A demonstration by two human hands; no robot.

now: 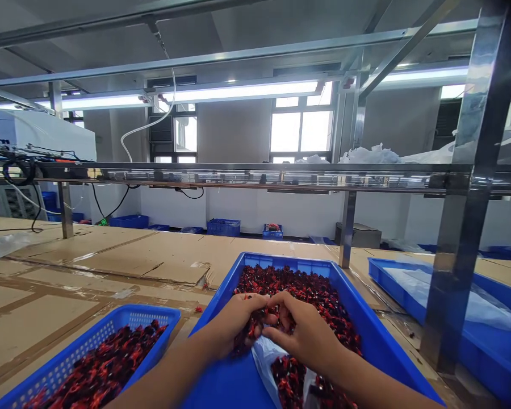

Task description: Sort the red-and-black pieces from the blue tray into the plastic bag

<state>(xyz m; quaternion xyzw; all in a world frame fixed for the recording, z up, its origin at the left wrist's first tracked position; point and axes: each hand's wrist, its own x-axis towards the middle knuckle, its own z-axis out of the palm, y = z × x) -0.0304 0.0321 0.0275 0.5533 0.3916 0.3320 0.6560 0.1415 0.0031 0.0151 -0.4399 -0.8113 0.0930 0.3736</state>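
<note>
A large blue tray [230, 383] in front of me holds a heap of small red-and-black pieces [289, 278], whose exact kind I cannot make out. Over the heap, my left hand [241, 318] is closed around a small handful of these pieces. My right hand [304, 329] meets it fingertip to fingertip, its fingers curled in a pinch; what lies between them is too small to tell. Below both hands, a white plastic bag [262, 363] lies in the tray with more of the pieces on or in it.
Left of the tray stands a blue perforated basket [170, 317] of similar pieces. A steel post [447, 301] rises at the right, before another blue tray [378, 271] with white plastic sheeting [472, 307]. A metal shelf [238, 175] spans the cardboard-covered table [153, 250].
</note>
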